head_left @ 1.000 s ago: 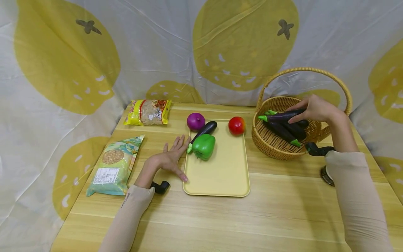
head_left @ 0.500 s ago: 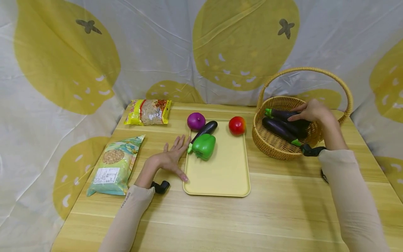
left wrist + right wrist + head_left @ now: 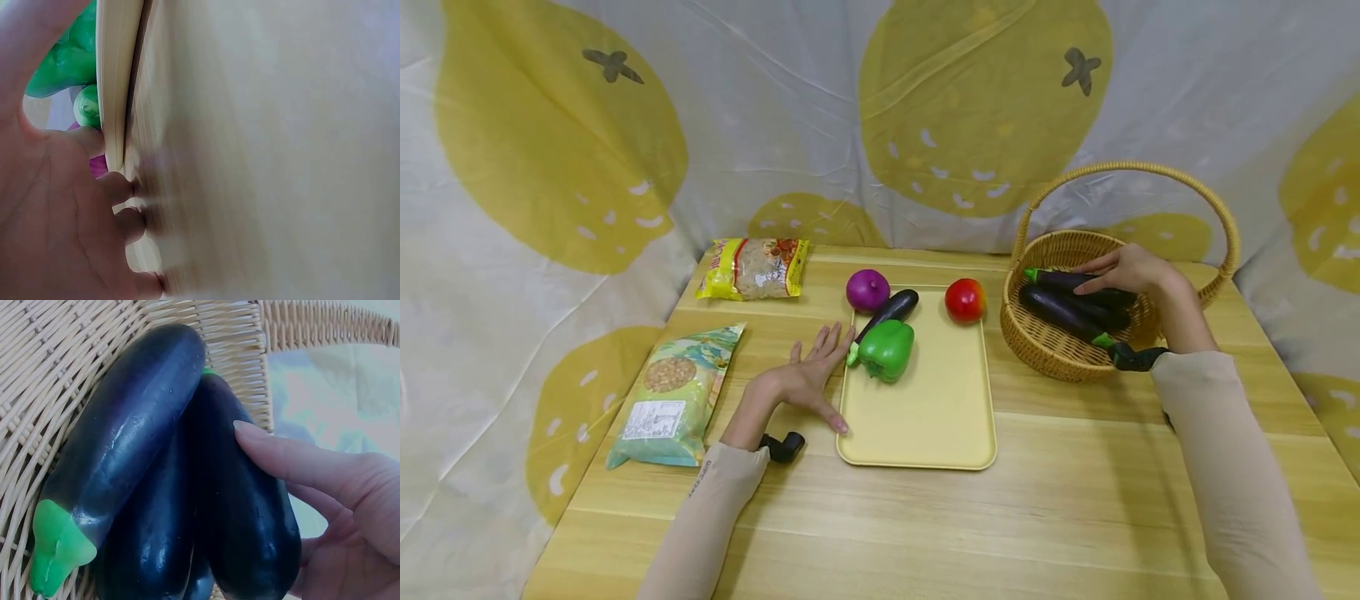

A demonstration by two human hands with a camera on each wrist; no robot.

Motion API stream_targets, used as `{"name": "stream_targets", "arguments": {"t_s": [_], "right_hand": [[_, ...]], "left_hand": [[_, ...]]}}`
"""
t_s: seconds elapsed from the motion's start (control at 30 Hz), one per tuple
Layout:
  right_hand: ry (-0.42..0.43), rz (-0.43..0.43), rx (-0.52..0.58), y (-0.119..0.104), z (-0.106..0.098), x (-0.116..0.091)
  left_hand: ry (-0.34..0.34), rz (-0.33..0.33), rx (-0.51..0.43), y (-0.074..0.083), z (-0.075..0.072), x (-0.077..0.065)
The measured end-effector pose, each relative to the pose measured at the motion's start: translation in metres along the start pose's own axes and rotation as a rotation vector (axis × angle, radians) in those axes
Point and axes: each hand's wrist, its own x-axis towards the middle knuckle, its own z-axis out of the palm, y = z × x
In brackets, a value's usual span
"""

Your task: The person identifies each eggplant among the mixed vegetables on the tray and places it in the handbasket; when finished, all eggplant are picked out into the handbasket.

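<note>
Pale wood-grain worktop (image 3: 1000, 525), left hand (image 3: 801, 382) spread pretty wide at the left edge of a yellow tray (image 3: 917, 425), right hand (image 3: 1138, 271) pinching a dark eggplant (image 3: 244, 500) inside the wicker basket (image 3: 1033, 354), near the worktop's far right corner, big yellow-fruit-print cloth (image 3: 775, 125) hanging behind

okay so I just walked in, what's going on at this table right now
A person has a dark eggplant in the grip of their right hand, within a wicker basket where more eggplants lie. Their left hand is spread at the left edge of a yellow tray. On the tray are a green pepper and a smaller eggplant, with a purple onion and a red, tomato-like item at its far corners.
</note>
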Motion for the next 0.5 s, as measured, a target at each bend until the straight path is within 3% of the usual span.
{"name": "stream_targets", "arguments": {"t_s": [0.5], "right_hand": [[0.017, -0.015, 0.121, 0.0021, 0.0031, 0.0060]], "left_hand": [[0.007, 0.010, -0.007, 0.0008, 0.0005, -0.0009]]}}
